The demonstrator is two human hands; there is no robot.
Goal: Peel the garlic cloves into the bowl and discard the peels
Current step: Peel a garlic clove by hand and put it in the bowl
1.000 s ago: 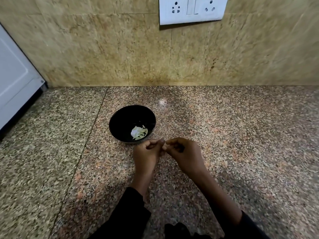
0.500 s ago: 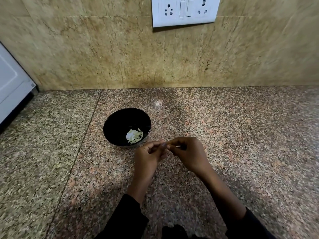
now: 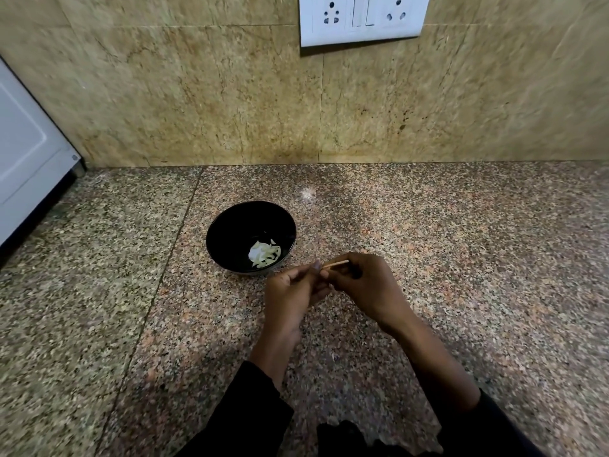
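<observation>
While held close together low over the speckled granite counter [image 3: 461, 258], meeting almost fingertip to fingertip: left hand [image 3: 291, 291] and right hand [image 3: 369, 285], just in front of a black bowl [image 3: 224, 222] and slightly to its right. Between them, a thin pale strip [image 3: 336, 263], lying nearly level and tilted up a little toward the right. Right fingers [image 3: 354, 263] curled and clamped on the strip's right end, knuckles turned up toward the camera. Left fingers folded in toward the palm, thumb [image 3: 316, 267] raised, its tip against the strip's left end and pinching there. Impossible to tell whether a whole clove sits inside either hand: hidden behind the curled fingers.

Inside the bowl, toward its near right side, a small heap of pale pieces [image 3: 265, 255], whitish to light green, resting on the dark bottom. Too small to tell peeled cloves from skins. Bowl upright on the counter, its near rim just beyond the left thumb, not touching either hand.

Dark sleeves [image 3: 250, 410] on both forearms, pushed back from the wrists, coming in from the bottom edge. Behind the counter, a wall of mottled tan tiles [image 3: 197, 103], with a white socket and switch plate [image 3: 362, 18] at the top, right of centre. At the far left, the corner of a white appliance [image 3: 26, 153], standing against the counter's edge. A seam in the granite running from the wall down toward the near left, passing left of the bowl.
</observation>
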